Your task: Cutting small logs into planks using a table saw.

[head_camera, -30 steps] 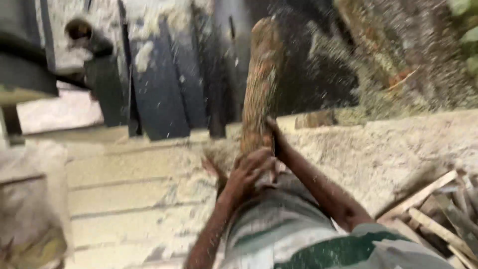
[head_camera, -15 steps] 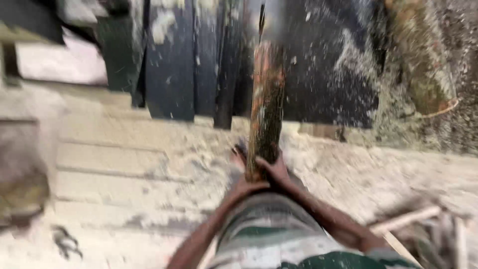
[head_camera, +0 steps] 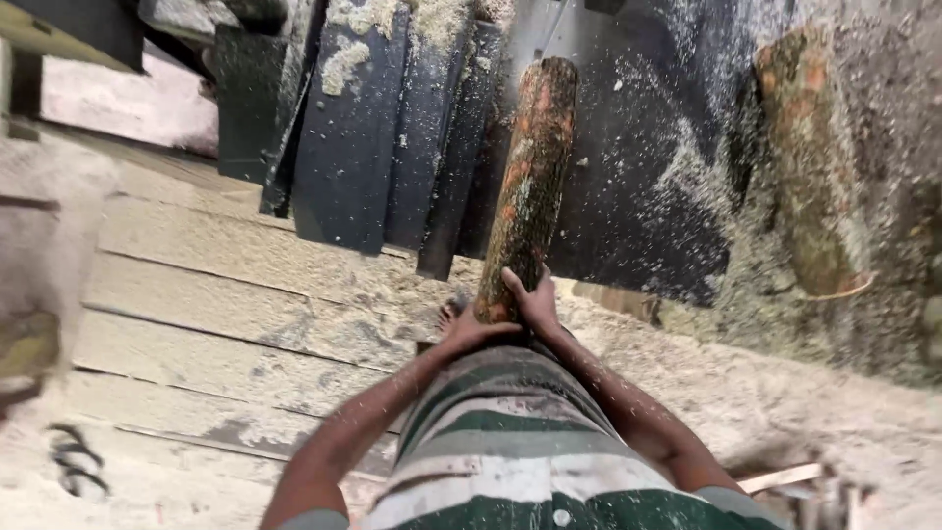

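A long bark-covered log (head_camera: 528, 186) stretches away from me over a dark metal saw table (head_camera: 638, 226) dusted with sawdust. My left hand (head_camera: 469, 332) grips the log's near end from the left. My right hand (head_camera: 535, 299) wraps the same end from the right. A thin saw blade (head_camera: 552, 27) rises at the log's far end. My striped green and white shirt fills the bottom of the view.
A second log (head_camera: 810, 167) lies to the right amid heaped sawdust. Dark metal panels (head_camera: 363, 128) lean at the upper left. Sawdust-covered wooden planks (head_camera: 226, 314) lie to the left. Thin wood strips (head_camera: 785, 479) sit at the lower right.
The view has swung left and steadied. The log now points straighter away from me toward the blade, with both hands still on its near end.
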